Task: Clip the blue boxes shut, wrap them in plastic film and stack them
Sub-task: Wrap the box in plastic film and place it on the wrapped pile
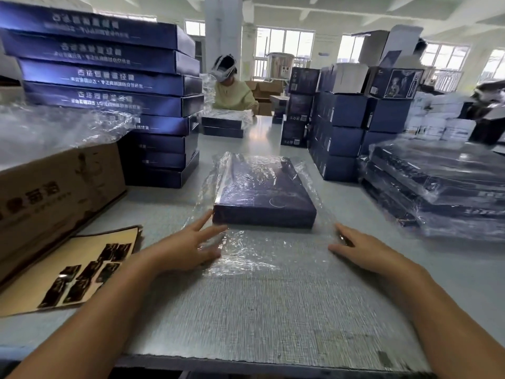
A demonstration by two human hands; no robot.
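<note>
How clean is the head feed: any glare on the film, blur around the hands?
Head view: bright glare patches on the plastic film in front of the blue box; head view: left hand and right hand motion-blurred, the table smeared at its near edge; head view: wide-angle lens bends the stack of boxes at left.

Grey table (164, 206), blue box (262, 192) in film (254, 255)

I'm looking into a packing workshop: blue boxes (103, 80) stacked high on a long desk (273, 310), a carton (54, 192), wrapped stacks (437, 187), and another worker (232, 94) at the far end.
</note>
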